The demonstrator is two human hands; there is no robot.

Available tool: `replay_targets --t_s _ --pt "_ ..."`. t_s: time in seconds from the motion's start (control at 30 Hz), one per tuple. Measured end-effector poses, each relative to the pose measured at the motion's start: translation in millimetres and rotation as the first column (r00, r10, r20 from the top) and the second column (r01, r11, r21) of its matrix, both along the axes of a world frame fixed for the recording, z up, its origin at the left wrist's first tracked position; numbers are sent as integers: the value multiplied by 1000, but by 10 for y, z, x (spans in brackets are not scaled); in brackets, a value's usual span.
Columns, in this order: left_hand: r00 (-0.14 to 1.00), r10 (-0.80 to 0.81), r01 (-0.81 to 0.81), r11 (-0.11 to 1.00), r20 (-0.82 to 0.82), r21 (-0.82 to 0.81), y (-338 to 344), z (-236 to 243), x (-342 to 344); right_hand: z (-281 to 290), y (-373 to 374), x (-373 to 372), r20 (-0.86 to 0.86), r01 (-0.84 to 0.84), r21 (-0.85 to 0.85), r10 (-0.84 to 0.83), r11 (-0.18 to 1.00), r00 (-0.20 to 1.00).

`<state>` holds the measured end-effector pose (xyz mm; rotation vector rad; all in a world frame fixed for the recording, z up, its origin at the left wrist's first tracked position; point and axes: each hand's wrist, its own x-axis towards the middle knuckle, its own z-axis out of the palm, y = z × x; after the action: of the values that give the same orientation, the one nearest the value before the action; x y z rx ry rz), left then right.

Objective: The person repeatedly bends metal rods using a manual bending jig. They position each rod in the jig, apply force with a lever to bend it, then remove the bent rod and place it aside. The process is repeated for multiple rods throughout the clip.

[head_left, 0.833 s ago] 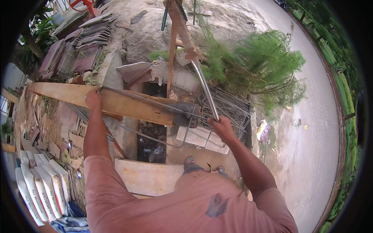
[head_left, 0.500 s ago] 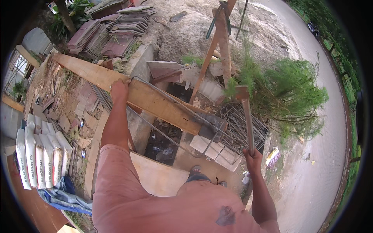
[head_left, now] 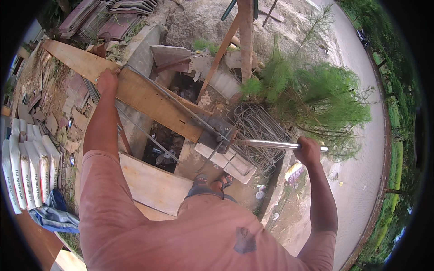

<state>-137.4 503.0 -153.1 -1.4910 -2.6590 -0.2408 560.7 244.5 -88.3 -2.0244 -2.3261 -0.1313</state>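
Observation:
A long wooden plank (head_left: 149,97) slopes down from the far left to a dark metal block (head_left: 219,134) fixed at its near end. A bent steel rod (head_left: 168,95) runs along the plank and through the pins on that block. My left hand (head_left: 107,81) is closed on the rod's far end, resting over the plank. My right hand (head_left: 308,151) grips a shiny metal bending bar (head_left: 266,143) near its outer end. The bar lies sideways, its inner end against the block; exactly how it meets the rod there is too small to tell.
A heap of bent steel stirrups (head_left: 262,128) lies right of the block, beside a leafy green bush (head_left: 316,108). Below the plank is an open pit (head_left: 160,147). White bags (head_left: 34,162) are stacked at left, roof tiles (head_left: 120,25) at far left. Wooden props (head_left: 245,40) stand ahead.
My right hand has swung the bending bar from pointing forward down to sideways, bringing its inner end to the block. My left hand stays on the rod. The whole view has shifted.

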Motion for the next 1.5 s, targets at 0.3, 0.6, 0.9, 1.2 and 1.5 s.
replay_targets --t_s 0.3,0.6,0.9,1.2,1.5 --pt "997 75 -75 997 -29 -6 -138 87 124 199 1178 -113 97 -417 -39 419 908 903" --pt "997 64 -63 998 -38 16 -145 46 67 250 1937 -416 75 -661 -121 671 741 738" --pt "997 70 -70 998 -41 11 -138 54 65 -163 1859 -200 -19 -600 -197 609 775 793" --pt "993 109 -109 994 -40 -6 -106 50 61 -169 1795 -187 -31 -651 -58 650 757 759" --pt "994 103 -98 991 -40 96 -82 20 81 -38 1743 -19 -6 -528 -84 529 845 848"
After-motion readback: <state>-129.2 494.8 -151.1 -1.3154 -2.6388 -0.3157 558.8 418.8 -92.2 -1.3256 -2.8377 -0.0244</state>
